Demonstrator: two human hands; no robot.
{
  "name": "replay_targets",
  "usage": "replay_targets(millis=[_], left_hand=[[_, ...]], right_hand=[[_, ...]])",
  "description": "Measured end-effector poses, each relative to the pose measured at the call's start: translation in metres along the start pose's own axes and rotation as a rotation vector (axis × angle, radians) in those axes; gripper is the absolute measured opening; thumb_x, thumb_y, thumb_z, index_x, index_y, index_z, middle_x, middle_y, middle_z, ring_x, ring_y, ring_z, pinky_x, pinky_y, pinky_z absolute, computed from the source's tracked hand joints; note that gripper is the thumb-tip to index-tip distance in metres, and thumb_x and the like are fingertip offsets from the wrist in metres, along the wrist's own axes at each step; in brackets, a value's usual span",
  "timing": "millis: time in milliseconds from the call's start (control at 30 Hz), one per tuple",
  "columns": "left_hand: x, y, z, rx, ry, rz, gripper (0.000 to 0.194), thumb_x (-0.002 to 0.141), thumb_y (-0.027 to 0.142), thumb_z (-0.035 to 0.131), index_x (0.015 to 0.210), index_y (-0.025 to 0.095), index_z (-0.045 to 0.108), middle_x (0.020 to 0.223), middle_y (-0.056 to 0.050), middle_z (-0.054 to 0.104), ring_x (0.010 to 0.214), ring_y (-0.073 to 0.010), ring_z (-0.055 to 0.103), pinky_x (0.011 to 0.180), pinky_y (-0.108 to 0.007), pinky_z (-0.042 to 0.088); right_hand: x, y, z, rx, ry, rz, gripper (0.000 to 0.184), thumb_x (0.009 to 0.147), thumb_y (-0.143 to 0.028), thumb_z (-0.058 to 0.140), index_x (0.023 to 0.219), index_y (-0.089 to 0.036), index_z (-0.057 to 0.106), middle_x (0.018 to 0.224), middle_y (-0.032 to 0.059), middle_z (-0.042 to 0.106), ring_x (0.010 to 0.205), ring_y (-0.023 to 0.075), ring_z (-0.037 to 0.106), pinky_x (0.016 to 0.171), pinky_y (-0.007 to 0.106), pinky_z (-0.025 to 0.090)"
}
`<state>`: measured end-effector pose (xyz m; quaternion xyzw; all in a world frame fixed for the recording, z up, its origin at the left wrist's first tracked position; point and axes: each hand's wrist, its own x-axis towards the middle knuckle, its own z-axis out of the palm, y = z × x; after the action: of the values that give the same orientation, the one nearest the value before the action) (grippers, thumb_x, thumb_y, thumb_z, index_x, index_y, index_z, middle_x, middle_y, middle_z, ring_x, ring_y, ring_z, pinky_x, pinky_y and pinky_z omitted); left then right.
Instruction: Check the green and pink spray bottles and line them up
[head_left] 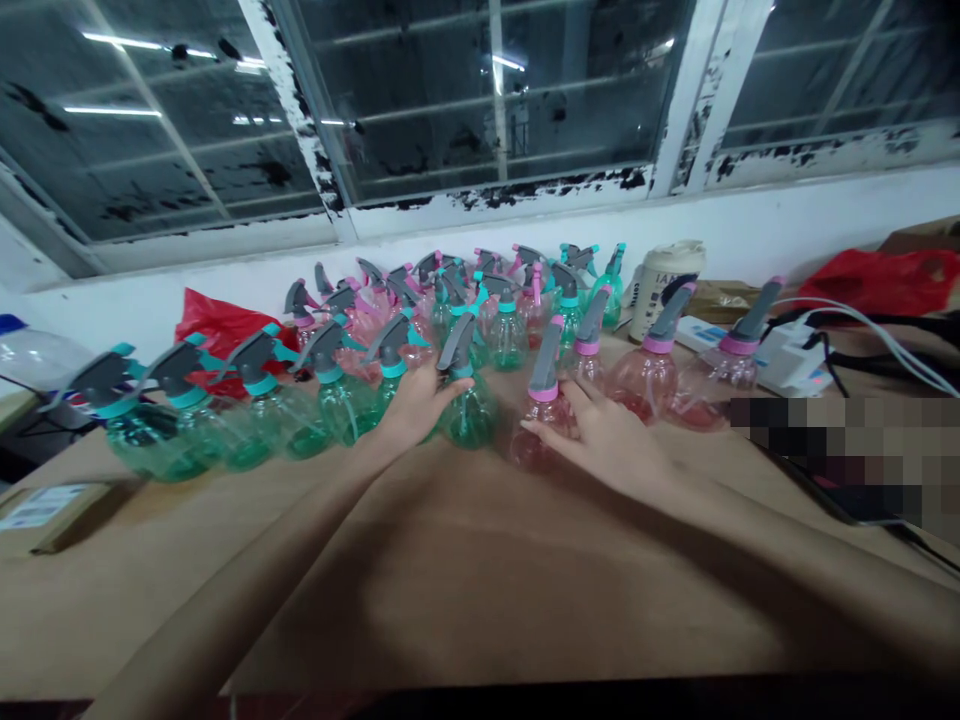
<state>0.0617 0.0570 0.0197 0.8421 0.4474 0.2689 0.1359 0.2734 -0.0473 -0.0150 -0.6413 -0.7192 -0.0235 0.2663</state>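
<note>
My left hand [416, 408] is closed on a green spray bottle [471, 420] with a grey trigger head and turquoise collar. Its thumb lies across the bottle's neck; the other fingers are partly hidden behind. A pink spray bottle [534, 440] with a pink collar stands upright in my right hand [611, 440], thumb in front and index finger at its right side. Left of my left hand, several green spray bottles [259, 425] form a slanting row. Beyond my right hand stand more pink spray bottles, one with a rounded body [646, 380]. Both held bottles appear to rest on the table [420, 560].
Behind, more pink and green bottles [506, 335] crowd near the wall. A paper cup [660, 290], a power strip with white plugs [795, 355] and cables, and a phone [847, 495] lie right. Red plastic bags [225, 330] and a flat cardboard box [60, 515] lie left.
</note>
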Motion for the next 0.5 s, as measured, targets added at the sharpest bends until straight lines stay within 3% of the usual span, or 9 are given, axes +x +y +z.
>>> replay_targets(millis=[333, 500], left_hand=[[0.012, 0.001, -0.005, 0.062, 0.026, -0.039, 0.018, 0.078, 0.036, 0.056, 0.076, 0.019, 0.052, 0.061, 0.001, 0.052, 0.066, -0.0212, 0.056, 0.059, -0.03, 0.039], [0.01, -0.001, -0.003, 0.054, 0.045, -0.083, 0.019, 0.078, 0.037, 0.057, 0.079, 0.018, 0.054, 0.066, -0.001, 0.059, 0.072, -0.0248, 0.061, 0.066, -0.035, 0.043]], right_hand=[[-0.031, -0.001, -0.014, 0.024, 0.01, -0.057, 0.047, 0.085, -0.057, 0.039, 0.103, -0.016, 0.053, 0.097, 0.0109, 0.062, 0.083, 0.0272, 0.063, 0.063, 0.039, 0.05], [-0.04, 0.002, -0.022, 0.023, -0.034, -0.038, 0.047, 0.085, -0.058, 0.039, 0.103, -0.016, 0.052, 0.1, 0.0102, 0.061, 0.08, 0.0274, 0.063, 0.062, 0.04, 0.049]])
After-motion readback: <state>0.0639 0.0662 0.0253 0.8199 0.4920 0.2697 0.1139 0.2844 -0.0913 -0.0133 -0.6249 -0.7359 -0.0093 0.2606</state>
